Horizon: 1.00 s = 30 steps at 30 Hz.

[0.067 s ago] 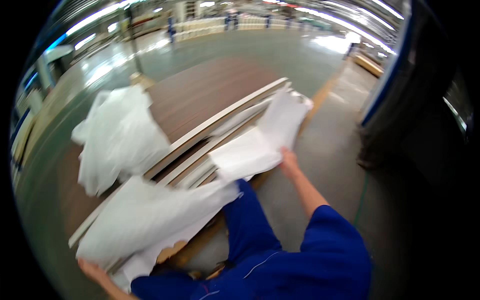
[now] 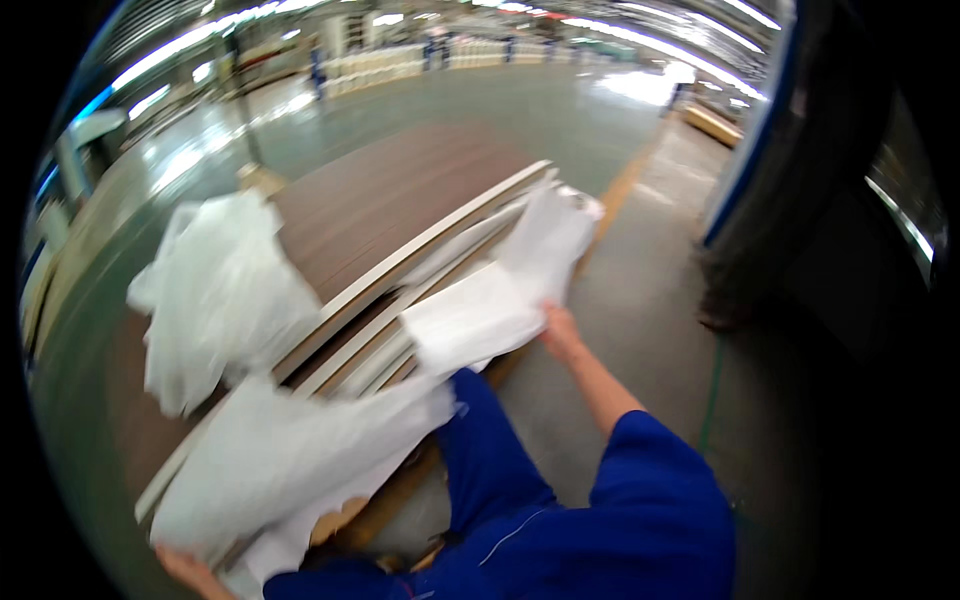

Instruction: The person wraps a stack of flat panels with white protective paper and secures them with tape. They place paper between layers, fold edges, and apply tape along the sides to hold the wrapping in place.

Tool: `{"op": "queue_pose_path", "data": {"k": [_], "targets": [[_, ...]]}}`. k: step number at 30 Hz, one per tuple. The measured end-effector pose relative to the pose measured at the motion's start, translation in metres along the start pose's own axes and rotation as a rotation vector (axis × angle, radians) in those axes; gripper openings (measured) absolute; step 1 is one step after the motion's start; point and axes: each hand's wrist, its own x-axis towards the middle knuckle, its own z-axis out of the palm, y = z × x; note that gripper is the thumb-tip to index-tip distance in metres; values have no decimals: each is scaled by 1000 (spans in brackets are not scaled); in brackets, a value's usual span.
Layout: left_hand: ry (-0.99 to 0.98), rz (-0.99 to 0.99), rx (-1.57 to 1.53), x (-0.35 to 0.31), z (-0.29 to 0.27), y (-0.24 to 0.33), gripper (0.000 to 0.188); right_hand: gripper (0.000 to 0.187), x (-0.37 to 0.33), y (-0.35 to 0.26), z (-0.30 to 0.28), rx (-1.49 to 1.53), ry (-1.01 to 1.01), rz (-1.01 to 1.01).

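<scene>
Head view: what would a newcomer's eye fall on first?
Probably the white sheeting draped over pale-edged boards, with the left hand at its lower-left end and the right hand gripping its edge right of centre. Next, at left, crumpled white wrapping stands out against the brown panel.

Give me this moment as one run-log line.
Left hand: at lower edge of white sheeting | Right hand: at edge of folded white sheet | Grips: blurred, unclear | White crumpled bundle: on brown panel

Long ceiling lights (image 2: 750,14) glow above the glossy grey-green floor (image 2: 550,100).
</scene>
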Motion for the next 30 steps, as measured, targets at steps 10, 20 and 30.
{"op": "queue_pose_path", "data": {"k": [10, 20, 30], "targets": [[-96, -177, 570, -34, 97, -121, 43, 42, -53, -10, -1, 141, -114, 102], [-149, -238, 757, -46, 110, -171, 38, 46, -79, -10, 32, 425, -207, 296], [-85, -50, 678, -48, 120, -151, 42, 51, -96, 0, 68, 607, -364, 354]]}}
